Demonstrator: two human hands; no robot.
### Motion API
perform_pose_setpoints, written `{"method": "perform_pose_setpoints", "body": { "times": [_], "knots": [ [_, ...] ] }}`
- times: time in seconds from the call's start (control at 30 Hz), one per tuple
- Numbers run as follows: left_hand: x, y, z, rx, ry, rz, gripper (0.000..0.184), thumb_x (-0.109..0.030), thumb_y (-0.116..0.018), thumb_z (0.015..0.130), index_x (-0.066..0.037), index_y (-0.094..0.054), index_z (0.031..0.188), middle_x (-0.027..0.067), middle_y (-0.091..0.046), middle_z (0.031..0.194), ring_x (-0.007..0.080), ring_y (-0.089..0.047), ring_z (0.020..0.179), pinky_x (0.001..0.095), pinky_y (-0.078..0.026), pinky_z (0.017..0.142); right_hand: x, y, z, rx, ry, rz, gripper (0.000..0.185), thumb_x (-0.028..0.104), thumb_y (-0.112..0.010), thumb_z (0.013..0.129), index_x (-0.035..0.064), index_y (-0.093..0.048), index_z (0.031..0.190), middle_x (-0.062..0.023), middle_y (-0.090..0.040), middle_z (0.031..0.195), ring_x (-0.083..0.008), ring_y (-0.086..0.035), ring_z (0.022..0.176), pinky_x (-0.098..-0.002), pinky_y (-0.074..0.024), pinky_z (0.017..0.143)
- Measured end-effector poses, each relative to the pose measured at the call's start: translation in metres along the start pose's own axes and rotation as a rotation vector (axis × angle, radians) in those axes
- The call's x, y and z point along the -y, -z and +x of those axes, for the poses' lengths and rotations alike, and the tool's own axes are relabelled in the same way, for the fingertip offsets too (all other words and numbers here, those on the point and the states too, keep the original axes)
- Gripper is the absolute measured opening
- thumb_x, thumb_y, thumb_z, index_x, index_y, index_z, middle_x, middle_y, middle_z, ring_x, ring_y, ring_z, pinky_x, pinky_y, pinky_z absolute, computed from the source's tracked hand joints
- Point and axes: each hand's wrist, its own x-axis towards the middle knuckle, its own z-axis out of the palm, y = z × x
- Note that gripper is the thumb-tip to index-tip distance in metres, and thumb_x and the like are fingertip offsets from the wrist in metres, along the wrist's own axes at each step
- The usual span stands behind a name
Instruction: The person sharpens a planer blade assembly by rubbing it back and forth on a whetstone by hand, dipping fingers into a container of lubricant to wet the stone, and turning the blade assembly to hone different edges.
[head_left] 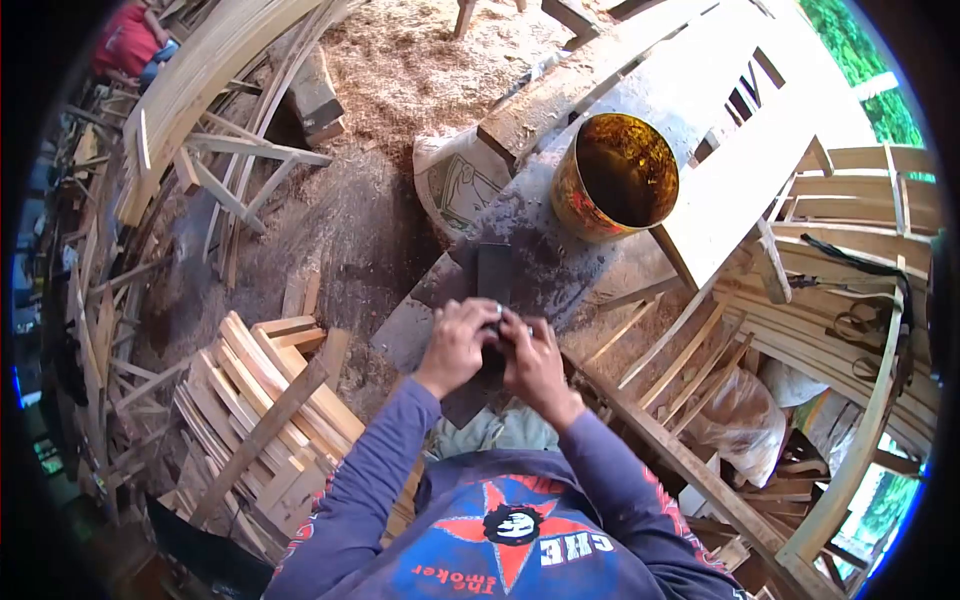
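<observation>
My left hand (pixel 461 345) and my right hand (pixel 537 362) meet in front of my body, over the near end of a dark, wet board. The fingers of both are closed in a pinch, fingertips nearly touching. Something small or dark may be between them, but the fingers hide it and I cannot make it out. Just beyond my fingertips lies a dark flat rectangular block (pixel 494 270), like a sharpening stone, on the grimy board (pixel 408 325). Past it, to the right, stands a large open tin (pixel 577 205) with a rusty yellow inside.
Cut wood strips (pixel 285 385) are stacked at left, with a long plank (pixel 205 75) on a trestle behind. A printed sack (pixel 455 180) hangs by the board. Wooden rails (pixel 690 440) and plastic bags (pixel 745 415) are at right. A person in red (pixel 128 42) sits far left.
</observation>
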Motion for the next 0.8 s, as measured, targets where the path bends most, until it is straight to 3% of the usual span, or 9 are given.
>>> {"method": "perform_pose_setpoints", "body": {
  "times": [0.13, 0.2, 0.3, 0.47, 0.53, 0.6, 0.67, 0.73, 0.8],
  "knots": [
    [0.014, 0.041, 0.078, -0.098, -0.122, 0.108, 0.028, -0.001, -0.066, 0.085, -0.012, -0.074, 0.11, 0.0088, -0.074, 0.115, 0.0334, -0.064, 0.105, 0.0417, -0.048, 0.094, -0.003, 0.0, 0.085, 0.039, -0.022, -0.03, 0.05, 0.004, -0.063, 0.087, 0.0016, -0.054, 0.136, -0.0219, -0.068, 0.112, -0.0425, -0.06, 0.106, -0.0494, -0.0479, 0.093],
    [-0.002, 0.033, 0.047, -0.039, -0.158, 0.129, 0.023, -0.008, -0.07, 0.085, -0.012, -0.075, 0.107, 0.0074, -0.074, 0.115, 0.0319, -0.064, 0.108, 0.0435, -0.047, 0.093, 0.002, 0.004, 0.048, 0.031, -0.07, -0.066, 0.055, 0.008, -0.069, 0.089, 0.0017, -0.053, 0.141, -0.0141, -0.073, 0.107, -0.0414, -0.062, 0.109, -0.0498, -0.0484, 0.094],
    [0.001, 0.002, 0.002, -0.051, -0.084, 0.05, 0.022, -0.01, -0.07, 0.087, -0.013, -0.074, 0.108, 0.0068, -0.074, 0.115, 0.0321, -0.064, 0.109, 0.045, -0.046, 0.095, 0.008, -0.001, 0.001, 0.006, -0.062, 0.013, 0.055, 0.006, -0.069, 0.087, -0.0013, -0.054, 0.139, -0.0134, -0.074, 0.105, -0.0412, -0.062, 0.109, -0.0495, -0.0489, 0.095],
    [0.022, 0.037, 0.072, -0.044, -0.056, 0.196, 0.022, -0.012, -0.071, 0.088, -0.015, -0.074, 0.109, 0.005, -0.073, 0.117, 0.0304, -0.064, 0.11, 0.0426, -0.045, 0.096, -0.003, -0.005, 0.08, 0.006, -0.03, -0.082, 0.053, 0.006, -0.07, 0.086, -0.001, -0.056, 0.137, -0.0135, -0.074, 0.107, -0.0388, -0.062, 0.109, -0.0488, -0.0485, 0.099],
    [0.007, 0.025, 0.038, -0.076, -0.245, 0.196, 0.018, -0.014, -0.071, 0.09, -0.014, -0.074, 0.108, 0.0054, -0.072, 0.112, 0.0314, -0.064, 0.109, 0.0475, -0.045, 0.095, 0.001, 0.003, 0.036, 0.037, -0.044, -0.026, 0.053, 0.007, -0.07, 0.086, -0.0005, -0.057, 0.136, -0.0154, -0.073, 0.111, -0.0394, -0.061, 0.11, -0.0491, -0.0484, 0.098],
    [0.0, 0.007, 0.005, 0.03, -0.049, 0.009, 0.022, -0.015, -0.07, 0.089, -0.015, -0.074, 0.111, 0.006, -0.072, 0.118, 0.0338, -0.062, 0.113, 0.0504, -0.042, 0.098, 0.0, -0.004, -0.005, -0.017, 0.003, 0.005, 0.059, 0.004, -0.068, 0.084, 0.0001, -0.053, 0.141, -0.019, -0.073, 0.113, -0.0414, -0.061, 0.107, -0.0497, -0.0485, 0.098],
    [0.026, 0.008, 0.035, -0.135, -0.234, 0.257, 0.021, -0.013, -0.069, 0.089, -0.015, -0.073, 0.11, 0.0056, -0.072, 0.117, 0.0338, -0.062, 0.11, 0.0479, -0.044, 0.094, -0.009, -0.009, 0.031, -0.055, 0.02, -0.106, 0.057, 0.005, -0.067, 0.084, 0.0004, -0.053, 0.139, -0.0183, -0.074, 0.107, -0.0403, -0.062, 0.107, -0.0489, -0.0482, 0.098],
    [0.014, 0.042, 0.072, -0.057, -0.066, 0.152, 0.025, -0.004, -0.064, 0.088, -0.012, -0.073, 0.11, 0.0081, -0.073, 0.117, 0.0346, -0.062, 0.107, 0.048, -0.045, 0.097, -0.005, -0.007, 0.084, -0.027, 0.036, -0.058, 0.052, 0.008, -0.068, 0.087, 0.0019, -0.053, 0.137, -0.0137, -0.075, 0.101, -0.0377, -0.063, 0.109, -0.047, -0.047, 0.097],
    [0.013, 0.046, 0.072, -0.039, -0.086, 0.259, 0.026, -0.005, -0.066, 0.089, -0.012, -0.073, 0.113, 0.0073, -0.072, 0.118, 0.0336, -0.062, 0.108, 0.0474, -0.045, 0.096, -0.002, -0.001, 0.089, -0.004, 0.036, -0.025, 0.044, 0.008, -0.067, 0.09, 0.0033, -0.056, 0.133, -0.0127, -0.076, 0.103, -0.0366, -0.063, 0.113, -0.0453, -0.0486, 0.097]
  ]
}}
